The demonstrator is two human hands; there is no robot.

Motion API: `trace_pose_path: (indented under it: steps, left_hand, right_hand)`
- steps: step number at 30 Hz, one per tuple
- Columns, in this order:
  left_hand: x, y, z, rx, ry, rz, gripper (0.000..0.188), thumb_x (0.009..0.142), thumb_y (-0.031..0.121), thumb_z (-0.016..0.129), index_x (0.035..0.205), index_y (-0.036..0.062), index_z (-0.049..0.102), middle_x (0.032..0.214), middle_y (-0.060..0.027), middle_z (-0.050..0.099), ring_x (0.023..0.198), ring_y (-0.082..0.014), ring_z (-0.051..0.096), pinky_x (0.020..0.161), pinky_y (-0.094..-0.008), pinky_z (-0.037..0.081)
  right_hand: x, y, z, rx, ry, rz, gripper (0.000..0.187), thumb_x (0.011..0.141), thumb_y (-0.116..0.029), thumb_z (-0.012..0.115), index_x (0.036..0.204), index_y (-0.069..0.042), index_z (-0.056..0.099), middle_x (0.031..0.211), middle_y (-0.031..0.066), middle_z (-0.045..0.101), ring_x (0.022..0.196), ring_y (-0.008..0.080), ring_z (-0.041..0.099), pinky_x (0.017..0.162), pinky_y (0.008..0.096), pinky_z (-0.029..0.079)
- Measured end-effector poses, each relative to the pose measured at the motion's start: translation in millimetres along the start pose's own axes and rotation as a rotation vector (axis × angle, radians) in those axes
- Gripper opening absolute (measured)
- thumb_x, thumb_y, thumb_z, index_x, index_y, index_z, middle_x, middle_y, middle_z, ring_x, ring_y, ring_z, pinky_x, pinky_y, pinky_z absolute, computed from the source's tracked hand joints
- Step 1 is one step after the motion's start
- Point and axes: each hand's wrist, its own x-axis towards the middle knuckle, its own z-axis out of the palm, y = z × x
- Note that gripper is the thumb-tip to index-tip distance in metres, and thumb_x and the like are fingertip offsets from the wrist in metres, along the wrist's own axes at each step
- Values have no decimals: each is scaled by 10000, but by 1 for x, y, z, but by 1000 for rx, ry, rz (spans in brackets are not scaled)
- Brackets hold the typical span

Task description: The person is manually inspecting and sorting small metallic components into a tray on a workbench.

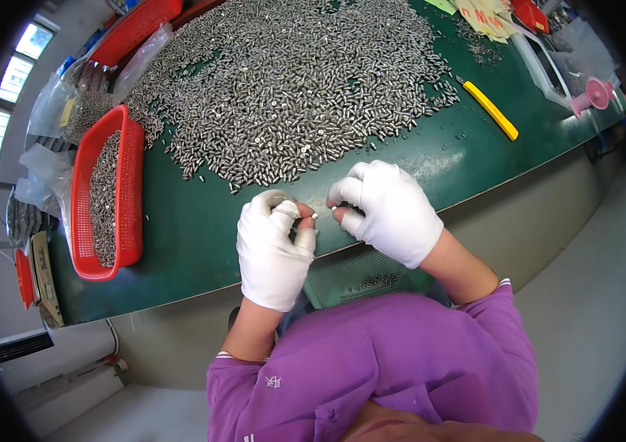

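Note:
My left hand (274,250), in a white glove with bare thumb and fingertips, pinches a small silver metal part (315,216). Facing it, my right hand (390,210), gloved the same way, has another tiny bright metal piece (334,208) between thumb and finger. A short gap separates the two pieces, just above the near side of the green table (202,254). Beyond both hands spreads a large heap of small silver cylindrical metal parts (291,88). Their exact kind is too small to make out.
A red plastic basket (133,199) with similar parts stands at the left. A yellow utility knife (491,110) lies to the right, near a pink spool (594,94). Below the table edge, a green basket (342,278) holds several dark pieces. Another red basket (136,29) is far left.

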Motion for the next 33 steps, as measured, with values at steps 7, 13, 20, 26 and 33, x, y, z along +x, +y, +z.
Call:
trace_pose_path:
  steps: [7,13,20,26,33]
  left_hand:
    - [-6,16,-1,-70,-67,146,134,740,65,780,800,81,661,960,-96,653,889,-328,605,779,-437,503]
    - [-5,13,-15,-223,-289,231,142,741,56,781,843,76,685,935,-90,662,862,-319,633,756,-427,513]
    - [1,-6,-5,-127,-68,-125,275,810,62,752,1078,80,694,977,-117,639,870,-329,634,764,-427,520]
    - [18,-5,2,83,-16,-110,274,843,87,720,1116,87,696,968,-129,639,876,-344,644,765,-446,532]
    - [21,-4,6,30,-44,-129,145,844,92,720,987,79,701,950,-124,656,870,-347,651,764,-446,530]
  right_hand:
    - [-17,9,-8,84,-27,-173,186,766,-234,790,914,-154,711,935,70,654,877,320,630,762,447,523]
    - [-25,24,-26,246,-147,-296,229,745,-216,829,931,-148,714,979,50,674,897,310,637,769,441,519]
    - [-10,26,-13,36,164,31,200,826,-132,739,1026,-122,725,989,84,678,942,335,643,832,441,525]
    - [18,10,3,-102,201,-32,212,836,-153,721,1046,-176,731,917,62,653,879,308,635,776,435,534]
    - [30,7,17,-249,209,-57,140,821,-201,733,958,-173,723,875,51,634,847,291,637,740,425,539]
